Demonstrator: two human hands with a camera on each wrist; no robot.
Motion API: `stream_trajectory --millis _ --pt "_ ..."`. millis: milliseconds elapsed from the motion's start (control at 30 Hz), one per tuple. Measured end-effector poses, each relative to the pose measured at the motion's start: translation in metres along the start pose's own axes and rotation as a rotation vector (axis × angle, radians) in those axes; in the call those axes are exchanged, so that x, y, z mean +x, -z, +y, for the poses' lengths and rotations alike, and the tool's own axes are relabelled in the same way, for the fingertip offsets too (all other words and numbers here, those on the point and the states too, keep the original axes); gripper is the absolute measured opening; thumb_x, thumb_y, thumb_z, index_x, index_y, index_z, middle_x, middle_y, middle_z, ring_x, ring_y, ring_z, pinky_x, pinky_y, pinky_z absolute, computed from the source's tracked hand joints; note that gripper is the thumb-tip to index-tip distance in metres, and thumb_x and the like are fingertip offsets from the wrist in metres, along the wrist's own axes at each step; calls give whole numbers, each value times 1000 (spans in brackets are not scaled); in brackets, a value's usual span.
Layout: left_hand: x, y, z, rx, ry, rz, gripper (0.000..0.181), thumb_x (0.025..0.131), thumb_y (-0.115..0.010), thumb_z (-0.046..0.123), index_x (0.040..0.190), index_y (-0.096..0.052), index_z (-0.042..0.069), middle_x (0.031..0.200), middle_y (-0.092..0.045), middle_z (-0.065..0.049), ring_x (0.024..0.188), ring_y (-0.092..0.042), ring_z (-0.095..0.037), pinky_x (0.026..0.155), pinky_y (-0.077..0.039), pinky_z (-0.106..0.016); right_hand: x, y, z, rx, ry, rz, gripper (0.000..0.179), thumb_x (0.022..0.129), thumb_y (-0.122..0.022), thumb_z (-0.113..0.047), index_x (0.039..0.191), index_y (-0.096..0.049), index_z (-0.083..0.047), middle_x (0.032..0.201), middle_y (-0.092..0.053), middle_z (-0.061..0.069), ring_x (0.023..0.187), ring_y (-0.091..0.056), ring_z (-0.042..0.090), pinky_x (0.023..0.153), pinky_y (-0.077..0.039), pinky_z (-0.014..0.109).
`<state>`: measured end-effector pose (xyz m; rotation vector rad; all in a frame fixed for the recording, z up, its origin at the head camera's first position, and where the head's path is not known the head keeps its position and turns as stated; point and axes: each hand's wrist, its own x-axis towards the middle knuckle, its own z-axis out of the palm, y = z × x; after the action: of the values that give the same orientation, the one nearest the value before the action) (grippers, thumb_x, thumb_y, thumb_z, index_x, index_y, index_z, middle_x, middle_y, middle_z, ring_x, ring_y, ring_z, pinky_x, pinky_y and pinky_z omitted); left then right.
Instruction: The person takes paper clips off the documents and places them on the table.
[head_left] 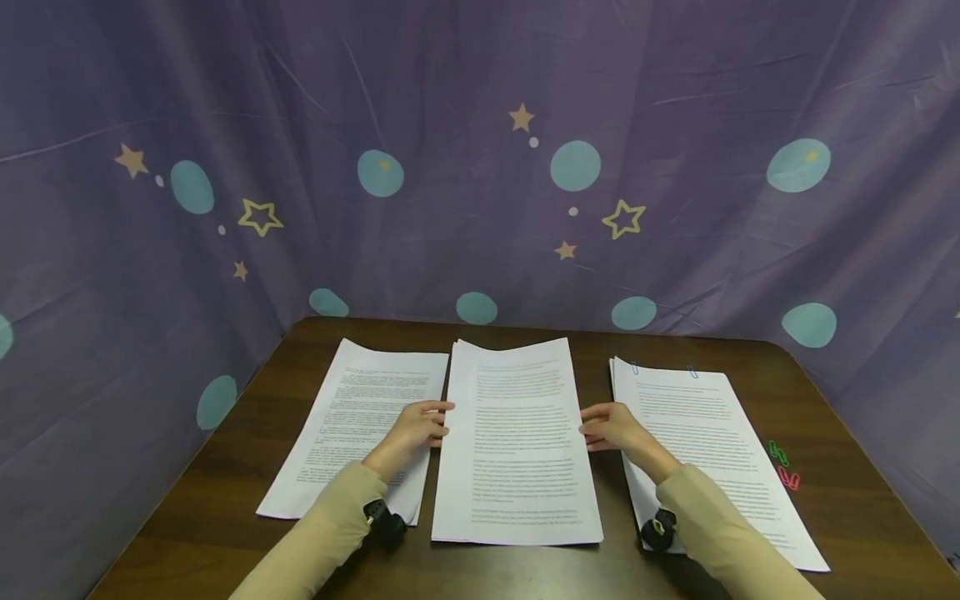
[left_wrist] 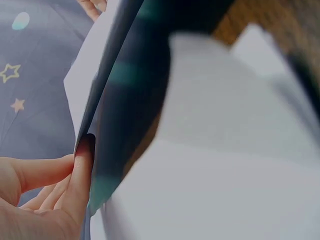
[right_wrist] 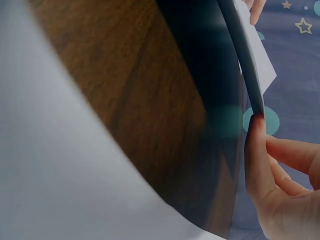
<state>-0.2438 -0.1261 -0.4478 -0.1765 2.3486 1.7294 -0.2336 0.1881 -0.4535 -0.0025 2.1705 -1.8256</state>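
In the head view a stack of printed sheets (head_left: 517, 442) is held in the middle, one hand at each long side. The left hand (head_left: 417, 427) pinches its left edge; in the left wrist view the thumb and fingers (left_wrist: 79, 187) meet on that edge. At the opposite side the right hand (head_left: 615, 429) grips the right edge, its fingers (right_wrist: 256, 165) pinching the paper in the right wrist view. The wrist views show the stack's side raised above the table, its far end slightly bowed. Whether its near end touches the table I cannot tell.
Another printed stack (head_left: 360, 425) lies on the left, beneath the left forearm. On the right lies a stack (head_left: 697, 442) with two blue paper clips (head_left: 693, 372) along its top. Green paper clips (head_left: 777, 453) and pink paper clips (head_left: 788, 477) lie beside it on the brown table (head_left: 525, 575).
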Motion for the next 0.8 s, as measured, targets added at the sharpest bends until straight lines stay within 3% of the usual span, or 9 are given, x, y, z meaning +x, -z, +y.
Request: stream_trajectory --millis 400,800 --pt "10 3 -5 4 42 33 42 71 -58 -14 112 -57 -4 105 -58 -24 67 -61 -15 55 -51 -25 8 -4 4 7 -21 -7 33 79 -54 8 109 -46 20 66 -59 3 56 -57 11 55 -52 27" --pt "15 5 -9 -9 31 29 41 72 -59 -13 112 -57 -5 104 -58 -24 70 -60 -16 57 -51 -26 14 -7 7 -3 -45 15 32 78 -54 8 108 -48 19 64 -58 4 55 -56 11 54 -51 25"
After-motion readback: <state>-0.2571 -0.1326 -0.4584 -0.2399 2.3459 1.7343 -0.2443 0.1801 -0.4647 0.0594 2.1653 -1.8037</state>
